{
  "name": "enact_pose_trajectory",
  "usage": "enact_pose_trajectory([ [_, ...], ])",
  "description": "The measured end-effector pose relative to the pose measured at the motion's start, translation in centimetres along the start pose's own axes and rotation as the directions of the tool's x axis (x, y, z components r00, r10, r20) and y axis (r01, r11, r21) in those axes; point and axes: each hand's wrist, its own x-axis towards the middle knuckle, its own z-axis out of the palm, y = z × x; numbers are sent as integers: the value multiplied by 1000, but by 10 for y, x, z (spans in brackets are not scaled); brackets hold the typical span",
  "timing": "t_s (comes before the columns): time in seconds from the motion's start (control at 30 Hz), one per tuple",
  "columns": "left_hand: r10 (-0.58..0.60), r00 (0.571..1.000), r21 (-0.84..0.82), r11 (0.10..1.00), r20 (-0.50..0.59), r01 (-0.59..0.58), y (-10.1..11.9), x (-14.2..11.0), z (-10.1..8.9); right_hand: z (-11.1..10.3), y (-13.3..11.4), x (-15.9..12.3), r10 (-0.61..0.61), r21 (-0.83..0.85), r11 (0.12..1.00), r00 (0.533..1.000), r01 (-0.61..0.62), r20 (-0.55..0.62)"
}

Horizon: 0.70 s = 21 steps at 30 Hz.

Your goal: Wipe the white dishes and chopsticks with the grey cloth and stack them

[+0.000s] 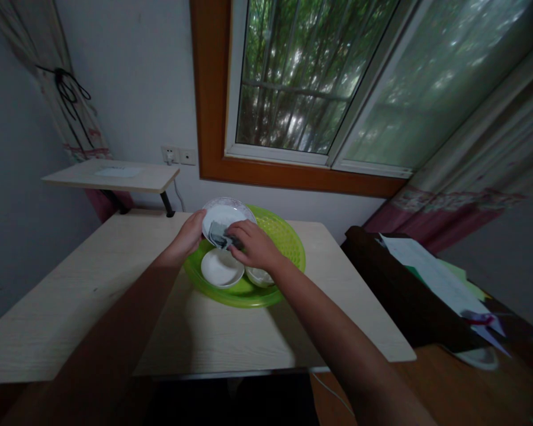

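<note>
My left hand [192, 235] is closed on the left rim of a white plate [228, 212] with a patterned edge, tilted up over a round green basket [288, 242]. A grey cloth [218, 234] is bunched in my right hand [253, 244] and rests against the plate's inner face. Below the plate, a white bowl [222, 268] sits in the basket. To its right stands a second, smaller bowl [259, 277], partly hidden by my right hand and wrist.
The basket stands on a pale wooden table [160, 331]. At the back left is a small raised shelf [75, 171] on black legs. A wall and a window [302, 77] lie behind. Right of the table, papers [430, 275] lie on a dark brown surface.
</note>
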Motion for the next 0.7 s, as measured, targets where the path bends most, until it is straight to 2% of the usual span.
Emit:
enact_pose_trajectory([
  [0.13, 18, 999, 19, 1000, 37, -18, 0, -1, 0, 7, 3, -1, -97, 33, 995, 989, 94, 109],
  [0.33, 13, 997, 62, 998, 82, -18, -2, 1, -2, 9, -3, -1, -182, 87, 981, 978, 174, 100],
  [0.57, -16, 969, 110, 994, 247, -11, 4, -3, 3, 17, -4, 7, -162, -30, 985, 975, 168, 152],
  [0.7, -40, 964, 125, 992, 263, 7, 5, -5, 6, 22, -3, 11, -92, -115, 988, 987, 107, 132],
])
